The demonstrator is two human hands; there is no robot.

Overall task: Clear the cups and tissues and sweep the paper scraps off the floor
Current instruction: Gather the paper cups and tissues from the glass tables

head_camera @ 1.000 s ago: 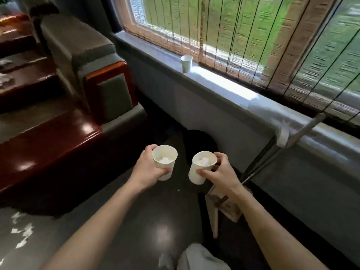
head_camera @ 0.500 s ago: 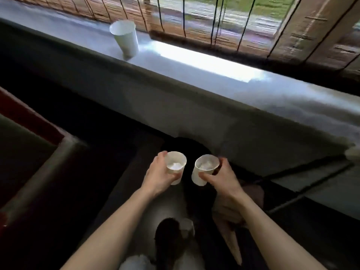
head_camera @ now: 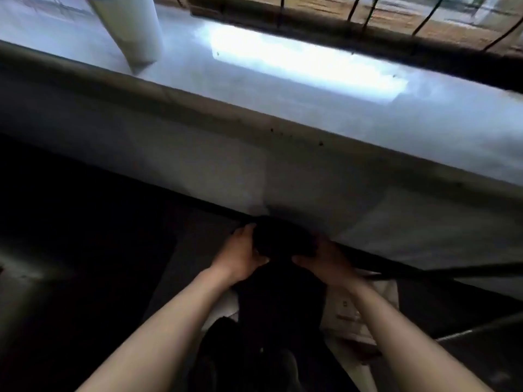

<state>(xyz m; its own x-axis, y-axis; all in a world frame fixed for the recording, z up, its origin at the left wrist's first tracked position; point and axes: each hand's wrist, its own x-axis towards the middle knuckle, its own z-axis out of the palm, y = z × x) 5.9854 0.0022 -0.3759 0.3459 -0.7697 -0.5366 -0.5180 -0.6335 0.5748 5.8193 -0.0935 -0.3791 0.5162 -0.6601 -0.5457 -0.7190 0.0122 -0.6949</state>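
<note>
Low down, at the foot of the wall (head_camera: pixel 198 165), the left hand (head_camera: pixel 242 254) and the right hand (head_camera: pixel 325 260) sit either side of a dark round bin (head_camera: pixel 283 240). It is too murky to tell how far either is curled or whether it holds anything. One paper cup (head_camera: pixel 128 26) stands on the windowsill (head_camera: pixel 283 89), well apart from them, long axis upright, narrow base down, mouth upward and out of view. It looks light, so a hasty reach could tip it off the ledge.
</note>
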